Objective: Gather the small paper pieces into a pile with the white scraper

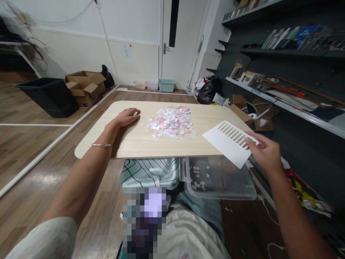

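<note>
A heap of small white and pinkish paper pieces (172, 120) lies spread on the middle of the pale wooden tabletop (129, 144). To the left of the heap, my left hand (128, 117) rests on the board with its fingers loosely bent and apart, holding nothing. My right hand (265, 149) pinches the right edge of a white card (222, 142) with a row of long slots cut in it. The card is tilted over the table's right front part. Below it, a clear plastic bin (237, 192) has several small white pieces inside.
A patterned light-blue cushioned thing (151, 172) sits under the table's front edge. A black bin (51, 97) and cardboard boxes (87, 86) stand at the left. Dark shelves (291, 68) with supplies line the right side. A black bag (210, 90) lies behind the table.
</note>
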### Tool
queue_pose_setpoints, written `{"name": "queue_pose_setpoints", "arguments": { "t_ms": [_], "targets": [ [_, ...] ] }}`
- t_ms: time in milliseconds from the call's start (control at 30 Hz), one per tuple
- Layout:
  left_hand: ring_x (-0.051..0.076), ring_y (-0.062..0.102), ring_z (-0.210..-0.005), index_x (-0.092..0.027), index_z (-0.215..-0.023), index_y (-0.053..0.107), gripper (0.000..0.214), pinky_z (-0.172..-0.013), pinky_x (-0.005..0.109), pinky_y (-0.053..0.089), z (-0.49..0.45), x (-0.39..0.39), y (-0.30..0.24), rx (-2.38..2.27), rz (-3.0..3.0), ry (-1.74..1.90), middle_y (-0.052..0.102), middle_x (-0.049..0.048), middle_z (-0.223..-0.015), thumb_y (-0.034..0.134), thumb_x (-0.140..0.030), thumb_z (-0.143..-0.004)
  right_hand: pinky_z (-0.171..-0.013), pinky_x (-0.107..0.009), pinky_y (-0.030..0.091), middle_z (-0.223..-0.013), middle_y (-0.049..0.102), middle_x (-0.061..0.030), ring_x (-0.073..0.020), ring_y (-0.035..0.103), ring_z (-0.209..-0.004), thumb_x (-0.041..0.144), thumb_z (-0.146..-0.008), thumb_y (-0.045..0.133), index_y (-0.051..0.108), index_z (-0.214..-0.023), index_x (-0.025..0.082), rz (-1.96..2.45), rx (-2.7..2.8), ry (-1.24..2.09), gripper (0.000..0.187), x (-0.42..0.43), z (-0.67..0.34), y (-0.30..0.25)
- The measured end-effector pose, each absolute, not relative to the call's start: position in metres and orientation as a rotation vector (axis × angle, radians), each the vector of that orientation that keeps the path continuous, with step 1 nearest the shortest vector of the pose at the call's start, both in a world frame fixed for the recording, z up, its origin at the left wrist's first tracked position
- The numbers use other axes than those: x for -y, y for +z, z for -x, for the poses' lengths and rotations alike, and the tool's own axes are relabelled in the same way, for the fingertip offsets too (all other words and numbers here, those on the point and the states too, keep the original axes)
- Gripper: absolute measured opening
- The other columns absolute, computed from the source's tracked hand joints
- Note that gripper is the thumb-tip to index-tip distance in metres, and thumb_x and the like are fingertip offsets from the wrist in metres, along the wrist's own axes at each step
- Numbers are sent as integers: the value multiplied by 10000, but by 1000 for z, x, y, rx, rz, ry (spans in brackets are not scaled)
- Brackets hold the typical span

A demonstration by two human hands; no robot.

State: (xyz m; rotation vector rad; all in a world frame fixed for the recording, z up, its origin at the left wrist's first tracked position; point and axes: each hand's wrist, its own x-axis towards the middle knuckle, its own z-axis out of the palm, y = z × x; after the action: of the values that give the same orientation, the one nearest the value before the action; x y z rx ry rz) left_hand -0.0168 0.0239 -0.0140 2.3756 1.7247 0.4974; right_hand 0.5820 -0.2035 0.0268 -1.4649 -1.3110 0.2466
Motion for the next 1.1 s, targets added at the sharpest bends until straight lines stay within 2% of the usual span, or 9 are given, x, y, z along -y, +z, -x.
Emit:
{"name": "queue_pose_setpoints", "arguments": {
  "t_ms": [67, 200, 367, 467, 667, 900, 1100],
  "targets": [
    [350, 616, -1503, -199, -1466, 732, 687, -1335, 447, 442, 17, -24, -15, -1720, -2376, 506, 710, 139, -1589, 505, -620, -973, -571, -316, 584, -799, 828, -91, -210, 707, -611, 507, -701, 980, 863, -1045, 183, 1431, 1300, 354, 487, 172, -598, 30],
    [358, 620, -1498, -221, -1445, 742, 639, -1327, 476, 454, 17, -24, -15, -1721, -2370, 533, 719, 131, -1581, 517, -598, -980, -572, -308, 562, -705, 771, -57, -195, 670, -596, 427, -691, 1010, 861, -1050, 177, 1411, 1227, 576, 461, 112, -614, 26],
    [360, 620, -1499, -241, -1431, 754, 618, -1325, 486, 459, 18, -25, -17, -1716, -2373, 557, 718, 118, -1588, 524, -597, -982, -494, -280, 531, -726, 795, -59, -189, 679, -576, 375, -627, 1031, 885, -1057, 172, 1426, 1151, 722, 498, 69, -611, 12],
    [354, 611, -1511, -225, -1456, 743, 669, -1332, 471, 450, 20, -27, -17, -1717, -2379, 524, 712, 125, -1597, 509, -630, -977, -474, -272, 510, -751, 812, -69, -175, 668, -558, 404, -593, 1057, 893, -1035, 166, 1408, 1166, 725, 528, 65, -611, 6],
    [360, 642, -1477, -223, -1424, 756, 665, -1304, 463, 481, 18, -26, -17, -1718, -2397, 524, 737, 127, -1565, 498, -639, -974, -568, -311, 580, -793, 842, -79, -200, 720, -620, 493, -483, 1088, 877, -846, 193, 1346, 1186, 703, 517, 74, -616, 5],
    [361, 643, -1483, -214, -1424, 755, 692, -1303, 452, 478, 16, -25, -17, -1739, -2388, 531, 724, 136, -1590, 491, -645, -952, -575, -306, 570, -783, 846, -70, -196, 714, -620, 516, -389, 1098, 870, -795, 197, 1342, 1136, 717, 564, 77, -611, 7],
    [366, 626, -1501, -212, -1441, 743, 715, -1326, 470, 456, 16, -25, -15, -1741, -2382, 485, 709, 141, -1611, 471, -657, -952, -573, -314, 582, -804, 854, -75, -206, 727, -628, 551, -397, 1103, 870, -808, 206, 1357, 1160, 759, 585, 81, -611, 9]
  ]
}}
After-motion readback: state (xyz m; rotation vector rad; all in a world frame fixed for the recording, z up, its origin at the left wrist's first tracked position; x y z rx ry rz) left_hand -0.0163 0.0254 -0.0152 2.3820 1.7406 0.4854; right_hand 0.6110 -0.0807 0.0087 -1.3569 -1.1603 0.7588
